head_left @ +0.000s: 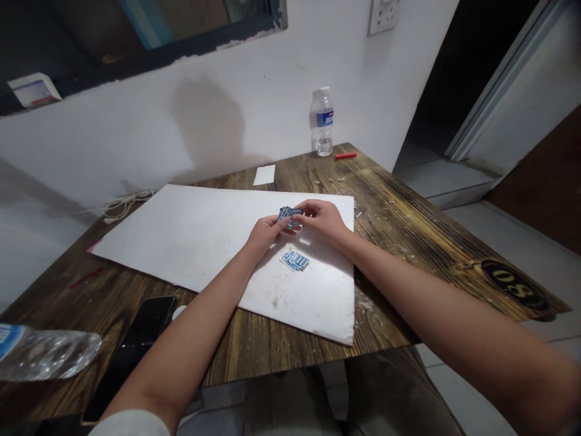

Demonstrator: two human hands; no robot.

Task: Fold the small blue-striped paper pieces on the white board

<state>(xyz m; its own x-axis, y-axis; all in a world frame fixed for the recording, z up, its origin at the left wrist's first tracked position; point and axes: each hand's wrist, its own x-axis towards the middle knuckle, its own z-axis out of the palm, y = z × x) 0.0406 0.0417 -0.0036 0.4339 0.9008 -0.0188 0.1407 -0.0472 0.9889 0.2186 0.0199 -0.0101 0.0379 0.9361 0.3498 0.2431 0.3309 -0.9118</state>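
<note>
Between my two hands, a little above a white board, is a small flat blue-and-white cutout piece (287, 212). My left hand (267, 233) pinches its left side between thumb and fingers. My right hand (323, 217) grips its right side, the thumb pressed on top. The fingers partly cover the piece, so its full outline is hidden. Just below the hands, a second blue-and-white cutout (296, 260) with several narrow prongs lies flat on the white board (200, 236).
The board rests on a dark wooden table (408, 254). At the back stand a water bottle (324, 124), a red stick-like object (345, 155) and a white paper (264, 175). A lying bottle (49, 351), a black phone-like object (140, 333) and a white cable (124, 204) are at left.
</note>
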